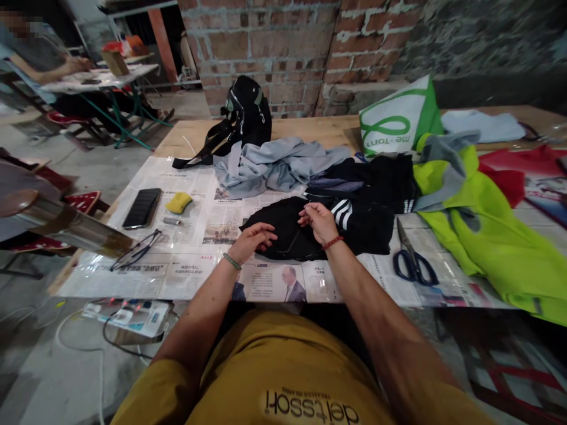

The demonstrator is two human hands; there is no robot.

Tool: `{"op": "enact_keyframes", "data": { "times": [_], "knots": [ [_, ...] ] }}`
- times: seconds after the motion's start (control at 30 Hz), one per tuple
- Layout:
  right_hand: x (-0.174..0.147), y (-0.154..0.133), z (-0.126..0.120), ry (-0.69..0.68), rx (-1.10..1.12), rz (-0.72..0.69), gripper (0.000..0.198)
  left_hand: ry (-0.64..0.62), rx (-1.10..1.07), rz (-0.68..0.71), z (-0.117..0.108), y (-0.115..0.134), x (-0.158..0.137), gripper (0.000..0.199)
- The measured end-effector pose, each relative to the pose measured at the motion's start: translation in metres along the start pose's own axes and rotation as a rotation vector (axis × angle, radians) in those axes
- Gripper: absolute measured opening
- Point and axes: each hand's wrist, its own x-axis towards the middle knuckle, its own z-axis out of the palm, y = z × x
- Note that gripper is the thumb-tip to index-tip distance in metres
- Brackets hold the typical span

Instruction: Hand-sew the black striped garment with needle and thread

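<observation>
A black garment with white stripes (287, 221) lies bunched on the newspaper-covered table in front of me. Over its left part hovers my left hand (254, 241), fingers loosely bent and apart, with nothing visible in it. My right hand (319, 223) is above the middle of the garment, thumb and fingertips pinched together; what they hold is too small to make out. A thin pale thread (294, 241) shows against the black cloth between the hands. To the right of the garment rest dark-handled scissors (414, 265), blades pointing away.
On the left are a phone (142, 208), a yellow sponge (178, 203), glasses (137, 251) and a tall bottle (80, 227). Behind lie grey cloth (279, 165), a black bag (250, 112) and a green-white bag (398, 121). A neon garment (482, 218) hangs over the right edge. Another person sits far left.
</observation>
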Motion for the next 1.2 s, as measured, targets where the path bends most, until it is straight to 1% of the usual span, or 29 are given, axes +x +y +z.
{"op": "enact_keyframes", "data": {
  "times": [0.17,0.27,0.37,0.47,0.63,0.7,0.77,0.83,0.93,1.1,1.2],
  "knots": [
    [0.001,-0.001,-0.003,-0.039,0.010,0.007,0.029,-0.026,0.056,0.039,0.000,-0.002,0.001,0.033],
    [0.000,-0.001,-0.004,-0.051,0.004,0.000,0.028,-0.068,0.166,0.081,0.001,-0.003,-0.001,0.032],
    [0.000,0.000,-0.004,-0.050,-0.014,-0.011,0.027,-0.144,0.294,0.140,0.004,-0.004,-0.004,0.032],
    [0.001,0.002,-0.003,-0.050,-0.044,-0.030,0.026,-0.184,0.505,0.228,0.010,-0.006,-0.009,0.035],
    [0.003,0.003,-0.004,-0.056,-0.044,-0.036,0.026,-0.246,0.890,0.491,0.018,-0.010,-0.013,0.030],
    [0.003,0.003,-0.005,-0.050,-0.030,-0.029,0.026,-0.280,1.009,0.514,0.018,-0.012,-0.013,0.026],
    [0.004,0.003,-0.005,-0.044,-0.024,-0.025,0.026,-0.259,1.066,0.480,0.017,-0.014,-0.012,0.023],
    [0.003,0.003,-0.006,-0.044,-0.022,-0.024,0.025,-0.190,1.040,0.408,0.015,-0.014,-0.012,0.023],
    [0.003,0.003,-0.006,-0.044,-0.012,-0.022,0.025,-0.093,0.939,0.309,0.013,-0.013,-0.011,0.024],
    [-0.001,0.000,-0.008,-0.061,0.070,-0.066,0.025,-0.036,0.748,0.247,0.008,-0.008,-0.007,0.025],
    [-0.003,-0.001,-0.008,-0.047,0.109,-0.062,0.026,-0.009,0.620,0.225,0.005,-0.006,-0.004,0.026]
  ]
}}
